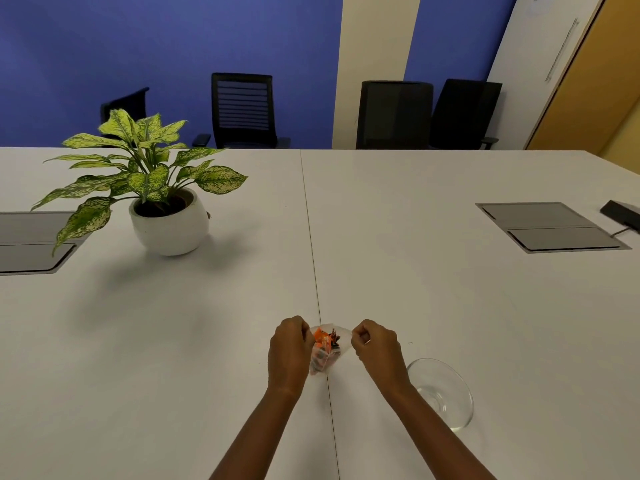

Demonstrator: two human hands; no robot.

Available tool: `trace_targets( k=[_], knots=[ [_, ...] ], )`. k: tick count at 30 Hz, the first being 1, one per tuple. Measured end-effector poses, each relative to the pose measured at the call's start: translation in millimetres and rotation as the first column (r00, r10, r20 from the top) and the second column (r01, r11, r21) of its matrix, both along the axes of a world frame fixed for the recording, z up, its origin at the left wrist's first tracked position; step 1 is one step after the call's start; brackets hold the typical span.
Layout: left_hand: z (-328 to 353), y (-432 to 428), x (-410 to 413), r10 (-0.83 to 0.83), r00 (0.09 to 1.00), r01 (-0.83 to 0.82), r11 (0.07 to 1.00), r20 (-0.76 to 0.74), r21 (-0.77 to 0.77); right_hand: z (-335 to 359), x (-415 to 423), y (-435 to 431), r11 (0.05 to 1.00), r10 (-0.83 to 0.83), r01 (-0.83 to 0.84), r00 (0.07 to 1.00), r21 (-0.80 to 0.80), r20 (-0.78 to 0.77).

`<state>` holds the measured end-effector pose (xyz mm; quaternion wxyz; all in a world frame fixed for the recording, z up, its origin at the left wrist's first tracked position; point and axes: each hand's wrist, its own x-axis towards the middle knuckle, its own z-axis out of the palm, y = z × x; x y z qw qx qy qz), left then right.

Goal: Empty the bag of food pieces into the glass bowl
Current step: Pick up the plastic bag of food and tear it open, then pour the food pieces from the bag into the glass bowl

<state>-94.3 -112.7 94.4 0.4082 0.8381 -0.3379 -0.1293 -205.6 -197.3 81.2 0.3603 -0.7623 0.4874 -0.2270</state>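
- While the glass bowl [443, 393] waits empty on the bench [173, 341] beside the right forearm, nothing is poured yet.
- Left hand [289, 351] and right hand [375, 344] each pinch the bag [325, 351] mouth, apparently spreading it open.
- Farther off, a potted plant [162, 202] stands clear.

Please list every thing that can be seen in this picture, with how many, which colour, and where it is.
bag of food pieces: 1, clear with orange and dark pieces, held between both hands
glass bowl: 1, clear, empty, near right on table
table: 1, white, fills foreground
potted plant: 1, green leaves, white pot, left
cable hatches: 2, grey, left and right edges
black device: 1, far right
chairs: 4, black, behind table
left hand: pinching bag's left edge
right hand: pinching bag's right edge
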Motion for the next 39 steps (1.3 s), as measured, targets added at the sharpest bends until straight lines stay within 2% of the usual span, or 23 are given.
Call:
trace_targets(
  k=[2, 3, 5, 7, 11, 13, 15, 17, 20, 32, 35, 39],
  knots=[
    [4.7, -2.2, -0.4, -0.039, 0.999, 0.039, 0.999, 0.039, -0.009, -0.5, -1.8, -4.1, 0.964, -0.127, 0.069, 0.968, 0.258, 0.215],
    [7.5, -3.6, -0.6, -0.054, 0.997, 0.056, 0.998, 0.047, -0.025, -0.4, -3.4, -6.1, 0.907, -0.214, 0.072, 0.928, 0.416, 0.304],
    [13.8, -6.1, -1.0, -0.074, 0.996, 0.077, 0.996, 0.055, -0.054, -2.5, -5.6, -7.7, 0.755, -0.352, 0.015, 0.853, 0.655, 0.386],
    [20.0, -8.8, -1.1, -0.095, 0.993, 0.100, 0.992, 0.064, -0.082, -6.7, -6.8, -8.3, 0.591, -0.451, -0.072, 0.796, 0.803, 0.403],
    [32.0, -15.2, -2.1, -0.168, 0.986, 0.168, 0.977, 0.018, -0.134, -19.6, -9.5, -4.7, 0.307, -0.517, -0.223, 0.777, 0.925, 0.359],
    [36.8, -18.3, -4.8, -0.218, 0.975, 0.209, 0.966, -0.044, -0.151, -27.5, -11.3, -4.3, 0.217, -0.547, -0.335, 0.736, 0.917, 0.398],
    [40.9, -21.1, -7.9, -0.260, 0.959, 0.240, 0.957, -0.110, -0.165, -33.2, -13.1, -5.2, 0.155, -0.599, -0.477, 0.651, 0.865, 0.466],
    [43.3, -23.5, -10.9, -0.288, 0.945, 0.260, 0.949, -0.156, -0.178, -34.7, -15.2, -6.8, 0.140, -0.658, -0.560, 0.564, 0.817, 0.499],
    [43.9, -27.1, -14.7, -0.298, 0.934, 0.261, 0.946, -0.197, -0.191, -33.5, -19.7, -11.9, 0.182, -0.728, -0.579, 0.464, 0.795, 0.505],
    [19.6, -60.3, -48.9, -0.329, 0.903, 0.282, 0.939, -0.275, -0.198, -22.2, -67.1, -48.8, 0.314, -0.811, -0.278, 0.419, 0.908, 0.409],
    [10.7, -69.5, -66.6, -0.353, 0.847, 0.292, 0.934, -0.398, -0.207, -22.5, -84.4, -59.0, 0.332, -0.836, -0.197, 0.392, 0.923, 0.384],
    [-5.7, -73.2, -88.3, -0.340, 0.695, 0.307, 0.937, -0.633, -0.167, -20.4, -109.1, -69.3, 0.361, -0.855, -0.099, 0.362, 0.927, 0.372]
  ],
)
